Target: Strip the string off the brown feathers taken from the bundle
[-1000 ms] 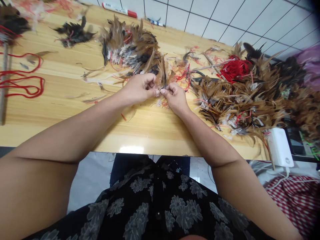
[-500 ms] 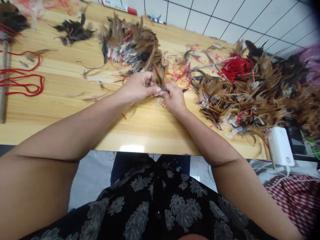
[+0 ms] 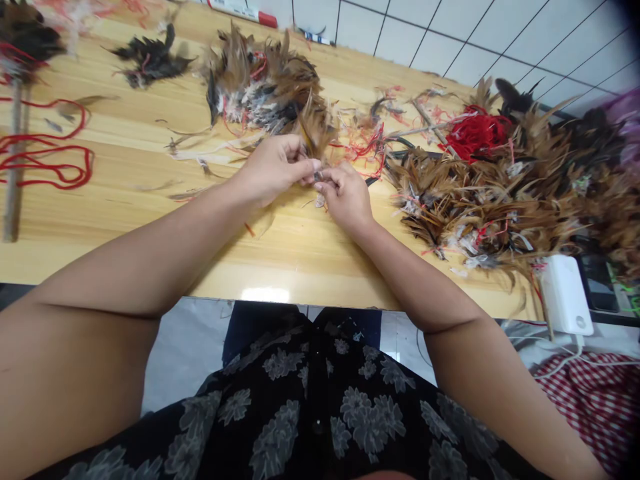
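My left hand (image 3: 273,168) and my right hand (image 3: 346,195) meet fingertip to fingertip over the wooden table (image 3: 150,200). Both are pinched on the base of a small bunch of brown feathers (image 3: 315,130) that fans away from me. Loose red thread scraps (image 3: 367,148) lie just beyond my right hand. Directly behind my left hand sits a pile of brown, white and black feathers (image 3: 260,83).
A big heap of brown feathers (image 3: 490,193) with a red yarn ball (image 3: 473,133) fills the right side. Red cord loops (image 3: 45,160) and a stick (image 3: 14,167) lie at far left. A white power bank (image 3: 565,293) sits at the right table edge. Black feathers (image 3: 150,60) lie at the back.
Both hands stayed pinched together, shifting slightly away from me. The held feather bunch has tipped from upright to lean further back toward the pile.
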`<state>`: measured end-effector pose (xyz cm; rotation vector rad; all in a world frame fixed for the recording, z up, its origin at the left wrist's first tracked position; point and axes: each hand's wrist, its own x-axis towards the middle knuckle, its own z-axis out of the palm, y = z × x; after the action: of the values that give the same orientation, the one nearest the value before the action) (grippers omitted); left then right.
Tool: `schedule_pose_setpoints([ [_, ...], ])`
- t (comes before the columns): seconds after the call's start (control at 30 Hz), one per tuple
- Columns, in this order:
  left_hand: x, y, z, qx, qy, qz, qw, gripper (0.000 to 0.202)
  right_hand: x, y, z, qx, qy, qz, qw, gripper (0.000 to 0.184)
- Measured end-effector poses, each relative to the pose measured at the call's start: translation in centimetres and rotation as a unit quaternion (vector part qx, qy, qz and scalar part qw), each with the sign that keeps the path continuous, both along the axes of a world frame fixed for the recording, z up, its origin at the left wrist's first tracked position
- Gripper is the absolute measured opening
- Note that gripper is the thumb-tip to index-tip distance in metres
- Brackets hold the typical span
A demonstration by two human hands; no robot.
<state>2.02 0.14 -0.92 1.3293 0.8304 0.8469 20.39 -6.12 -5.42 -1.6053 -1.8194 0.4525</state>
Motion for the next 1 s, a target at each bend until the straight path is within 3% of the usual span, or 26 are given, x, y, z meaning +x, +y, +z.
schedule_pose_setpoints([
  [0.1,-0.1,0.4,0.5,-0.010,-0.011,0.020,1.000,0.038,0.6,0.6,-0.9,0.011,0.053,0.006,0.999,0.021],
  [0.23,-0.3,0.4,1.1,-0.062,-0.049,-0.018,0.997,0.048,1.1,1.3,-1.6,0.025,0.116,0.018,0.993,0.035],
  [0.5,-0.3,0.0,0.9,-0.064,-0.013,-0.056,0.996,0.030,0.4,0.5,-0.2,0.022,0.135,0.026,0.990,0.029],
  [0.73,-1.3,0.7,1.2,-0.052,-0.011,-0.063,0.997,0.037,0.5,0.9,-0.8,0.000,0.194,0.044,0.980,0.049],
  [1.0,-0.4,0.0,0.7,-0.078,-0.024,-0.079,0.994,0.030,0.7,0.8,-0.5,0.023,0.161,0.029,0.986,0.030],
])
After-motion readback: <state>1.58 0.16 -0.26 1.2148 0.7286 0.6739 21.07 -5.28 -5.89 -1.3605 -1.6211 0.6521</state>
